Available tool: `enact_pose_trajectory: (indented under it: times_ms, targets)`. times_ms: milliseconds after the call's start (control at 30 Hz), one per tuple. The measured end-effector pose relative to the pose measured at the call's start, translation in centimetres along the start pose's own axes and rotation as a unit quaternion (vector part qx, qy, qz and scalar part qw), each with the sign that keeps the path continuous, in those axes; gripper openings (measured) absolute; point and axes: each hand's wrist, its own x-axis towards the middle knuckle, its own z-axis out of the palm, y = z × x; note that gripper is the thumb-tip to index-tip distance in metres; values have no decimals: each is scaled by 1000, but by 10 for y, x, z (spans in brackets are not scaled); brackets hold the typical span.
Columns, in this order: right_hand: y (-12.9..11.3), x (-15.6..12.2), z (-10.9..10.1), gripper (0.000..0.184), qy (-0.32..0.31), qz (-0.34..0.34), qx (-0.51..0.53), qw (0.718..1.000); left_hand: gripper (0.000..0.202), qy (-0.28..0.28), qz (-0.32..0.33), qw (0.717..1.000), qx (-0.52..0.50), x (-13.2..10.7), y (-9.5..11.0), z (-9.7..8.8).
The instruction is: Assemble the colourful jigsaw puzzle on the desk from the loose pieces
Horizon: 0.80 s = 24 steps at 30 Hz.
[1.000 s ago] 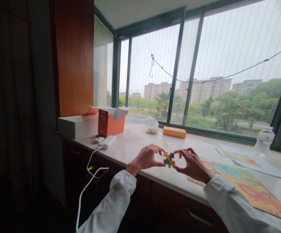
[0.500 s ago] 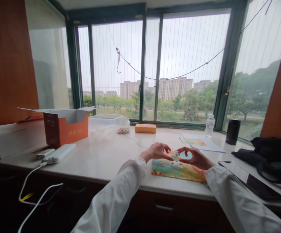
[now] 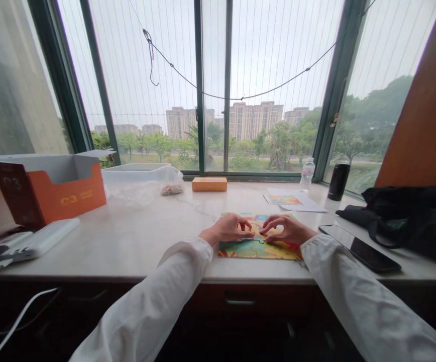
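A colourful jigsaw puzzle [image 3: 254,248] lies flat on the pale tabletop before me, its interlocking seams visible near the middle. My left hand [image 3: 230,228] rests over its left half, thumb and forefinger slightly apart, with the tips at the puzzle's centre. From the other side my right hand [image 3: 288,229] reaches in, fingers curved and apart, fingertips touching the surface close to the left ones. No loose piece shows between the fingers of either hand. Parts of the puzzle are hidden beneath both hands.
Behind the puzzle stand an orange box [image 3: 209,184], a water bottle [image 3: 307,174] and a black flask [image 3: 339,182]. Papers [image 3: 304,203] lie before the bottle. A phone [image 3: 361,249] and black bag [image 3: 410,218] are at right; an open carton [image 3: 67,193] and power strip [image 3: 40,241] at left.
The pale gap at the puzzle's centre no longer shows; a piece that was between my fingertips now appears to lie in it. My hands are lower and flatter. The view has shifted right and down.
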Motion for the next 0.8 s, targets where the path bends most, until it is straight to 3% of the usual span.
enact_pose_trajectory:
  times_ms: [333, 633, 800]
  targets:
    - [-2, -1, 1, 40, -20, 16, 5, 1000, 41, 24, -4, 999, 26, -2, -4, 4]
    - [-10, -1, 3, 44, -23, 36, 28, 999, 45, 42, -75, 996, 26, -5, 15, 4]
    - [-11, -1, 1, 38, -14, 13, 1, 1000, 43, 42, -73, 996, 28, -6, 15, 5]
